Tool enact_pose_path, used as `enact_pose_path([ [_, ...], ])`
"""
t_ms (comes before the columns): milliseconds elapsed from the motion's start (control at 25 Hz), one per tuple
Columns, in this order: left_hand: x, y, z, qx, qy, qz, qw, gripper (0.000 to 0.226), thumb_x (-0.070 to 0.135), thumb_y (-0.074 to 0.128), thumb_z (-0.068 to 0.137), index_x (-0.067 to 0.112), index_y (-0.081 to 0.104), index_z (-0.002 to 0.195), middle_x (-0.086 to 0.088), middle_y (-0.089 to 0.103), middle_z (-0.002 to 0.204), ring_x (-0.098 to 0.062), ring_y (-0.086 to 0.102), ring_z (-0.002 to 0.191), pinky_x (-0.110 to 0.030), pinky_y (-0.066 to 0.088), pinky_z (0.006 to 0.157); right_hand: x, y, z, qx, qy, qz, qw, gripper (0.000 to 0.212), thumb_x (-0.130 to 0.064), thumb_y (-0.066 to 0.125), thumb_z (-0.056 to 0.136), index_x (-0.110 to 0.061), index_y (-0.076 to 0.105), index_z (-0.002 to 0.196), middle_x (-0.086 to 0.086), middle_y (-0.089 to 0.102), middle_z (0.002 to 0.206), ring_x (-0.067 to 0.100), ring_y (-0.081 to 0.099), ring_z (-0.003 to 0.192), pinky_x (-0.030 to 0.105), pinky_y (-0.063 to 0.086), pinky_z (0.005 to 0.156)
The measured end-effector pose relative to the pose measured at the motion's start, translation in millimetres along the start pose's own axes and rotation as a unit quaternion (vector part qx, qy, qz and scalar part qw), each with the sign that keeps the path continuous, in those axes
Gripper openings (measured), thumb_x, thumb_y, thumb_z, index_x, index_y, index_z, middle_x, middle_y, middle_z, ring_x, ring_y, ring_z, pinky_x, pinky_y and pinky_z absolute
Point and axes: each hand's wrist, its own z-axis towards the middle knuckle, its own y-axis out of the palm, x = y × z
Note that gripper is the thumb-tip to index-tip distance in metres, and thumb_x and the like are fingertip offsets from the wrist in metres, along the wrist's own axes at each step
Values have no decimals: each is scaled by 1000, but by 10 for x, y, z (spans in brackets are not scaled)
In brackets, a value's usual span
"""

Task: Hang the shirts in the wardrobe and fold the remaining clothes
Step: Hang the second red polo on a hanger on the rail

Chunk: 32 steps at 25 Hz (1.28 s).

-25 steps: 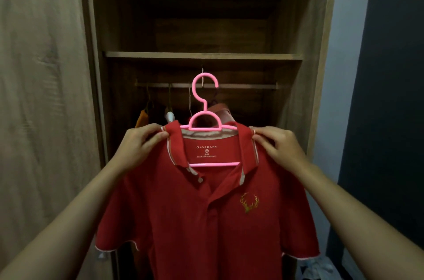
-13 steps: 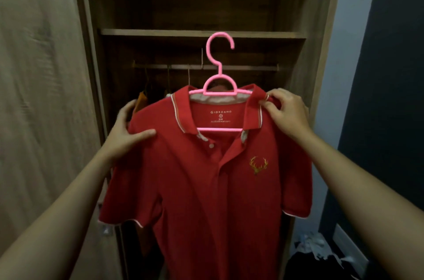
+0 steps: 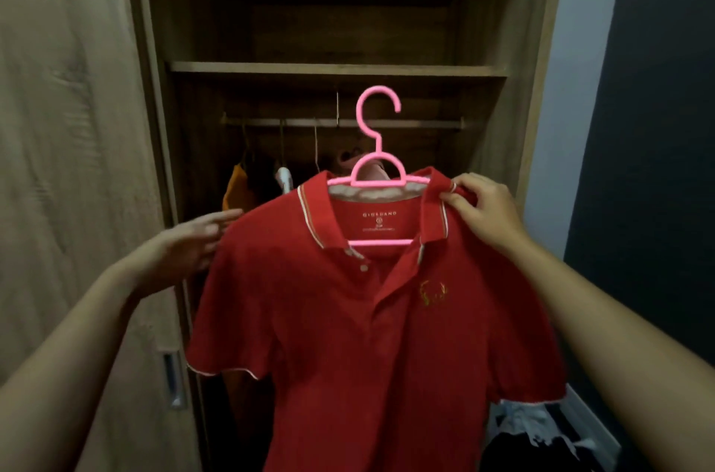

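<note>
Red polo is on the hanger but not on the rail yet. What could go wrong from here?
1. Only the right hand pinches the red polo at its collar; the left hand is open, so the shirt may slide off the pink hanger.
2. The hook could miss the rail.

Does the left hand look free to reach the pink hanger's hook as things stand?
Probably yes. The left hand is open beside the red polo shirt's shoulder, holding nothing, and the pink hanger's hook stands bare above the collar.
</note>
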Motion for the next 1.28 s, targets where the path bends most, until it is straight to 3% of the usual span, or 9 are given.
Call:
enact_pose_path([
  [80,281,224,-47,-14,44,143,989,78,60,79,55,29,60,125,6,66,122,-10,62,112,-32,45,96,-19,83,-41,-29,2,13,999,16,-44,57,82,-32,63,90,-14,62,87,12,60,87,43,49,76],
  [200,430,566,-76,-55,50,297,952,35,35,78,73,18,72,104,-3,74,100,-21,70,95,-38,55,84,-110,179,-88,-78,-5,25,997,25,-50,52,80,-31,63,92,-13,64,89,13,61,88,44,49,78],
  [360,439,833,-249,56,86,318,943,11,23,69,84,14,74,87,-5,75,81,-22,71,79,-34,55,72,-303,265,-183,-39,16,-18,999,40,-35,55,81,-18,58,117,4,60,113,26,51,108,42,39,94],
  [480,427,1227,-394,130,121,453,873,19,35,66,85,17,70,79,-1,68,67,-16,65,70,-28,45,61,-781,393,-402,-34,76,128,988,23,-20,49,93,-7,60,109,13,63,107,27,57,102,34,40,88],
  [680,348,1956,-461,186,92,572,793,23,42,52,89,20,60,88,-7,69,92,-30,62,97,-36,42,72,-1177,433,-542,-122,313,428,839,30,-45,40,96,-20,56,91,6,61,80,8,62,67,28,51,71],
  [760,325,2145,-456,180,82,574,795,26,43,50,90,20,59,96,-7,68,99,-30,61,102,-36,44,77,-1138,405,-520,-117,340,456,814,42,-52,47,84,-19,54,109,6,57,93,15,62,79,34,50,80],
  [960,355,2315,-506,-6,-7,315,949,39,51,49,91,18,69,82,1,72,76,-12,69,67,-28,53,64,-953,288,-583,-111,316,229,914,56,-64,57,63,-28,53,105,6,51,109,21,53,101,46,44,97],
  [1080,288,2176,-227,137,33,393,909,33,35,50,93,16,65,70,-2,69,69,-21,67,74,-32,49,66,-772,112,-648,-135,263,45,954,67,-28,67,77,-6,40,135,15,46,122,30,53,112,34,45,93],
  [1280,327,2309,564,236,107,431,864,32,25,49,92,14,65,118,-13,69,110,-36,59,107,-38,46,86,-574,-138,-687,-145,157,-136,967,55,-18,51,88,-5,34,139,15,50,118,35,55,108,37,45,83],
])
